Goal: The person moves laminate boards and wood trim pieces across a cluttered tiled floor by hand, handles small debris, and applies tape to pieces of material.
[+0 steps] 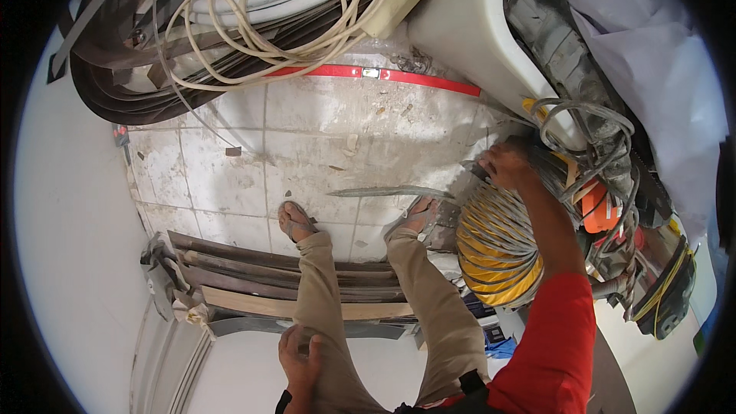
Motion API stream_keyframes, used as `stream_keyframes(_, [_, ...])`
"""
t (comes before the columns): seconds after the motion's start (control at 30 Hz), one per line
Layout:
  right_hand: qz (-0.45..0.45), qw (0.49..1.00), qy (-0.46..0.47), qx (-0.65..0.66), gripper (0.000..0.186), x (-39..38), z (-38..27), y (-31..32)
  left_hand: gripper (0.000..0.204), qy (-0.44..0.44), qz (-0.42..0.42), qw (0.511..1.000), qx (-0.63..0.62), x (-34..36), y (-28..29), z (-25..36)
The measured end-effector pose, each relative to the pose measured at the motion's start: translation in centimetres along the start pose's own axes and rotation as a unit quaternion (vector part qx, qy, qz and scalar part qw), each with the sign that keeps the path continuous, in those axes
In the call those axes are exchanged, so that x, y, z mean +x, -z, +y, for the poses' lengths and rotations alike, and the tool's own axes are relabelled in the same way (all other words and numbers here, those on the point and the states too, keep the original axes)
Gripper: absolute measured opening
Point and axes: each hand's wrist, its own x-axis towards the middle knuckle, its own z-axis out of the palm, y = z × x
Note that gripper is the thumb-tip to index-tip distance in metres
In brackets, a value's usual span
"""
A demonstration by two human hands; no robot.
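Note:
My right arm in a red sleeve reaches over a yellow ribbed duct hose point(497, 264). Past the hose's far end, my right hand point(507, 164) is closed, fingers bent down around a dark piece that I cannot make out. Beside that hand lie loops of grey cable point(589, 111) and an orange-cased object point(600, 208). My left hand point(300, 359) hangs by my left thigh with its fingers curled. Something small and greyish shows between thumb and fingers, too unclear to name.
Dusty floor tiles point(222, 176) lie under my sandalled feet, with a thin strip point(391, 192) across them. Stacked boards point(268, 280) lie behind my feet. Ahead are a red bar point(433, 81), coiled cream cable point(249, 38), a white hose coil point(268, 4) and a white curved basin-like piece point(464, 23).

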Motion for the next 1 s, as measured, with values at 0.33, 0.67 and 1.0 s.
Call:
stream_keyframes(0.33, [-0.001, 0.998, 0.009, 0.062, 0.031, -1.7, -2.1, -0.1, 0.043, 0.004, -0.008, 1.000, 0.009, 0.7, 1.3, 0.7])
stream_keyframes(0.67, [0.269, 0.924, -0.203, 0.182, 0.029, 1.0, -3.0, -1.2, 0.044, -0.007, -0.023, 1.000, -0.005, 0.5, 0.9, -1.1])
stream_keyframes(1.0, [0.223, 0.960, 0.096, 0.136, 0.009, -6.4, -19.3, 5.7, 0.045, -0.048, -0.082, 0.994, -0.048, 1.6, 1.1, 0.1])
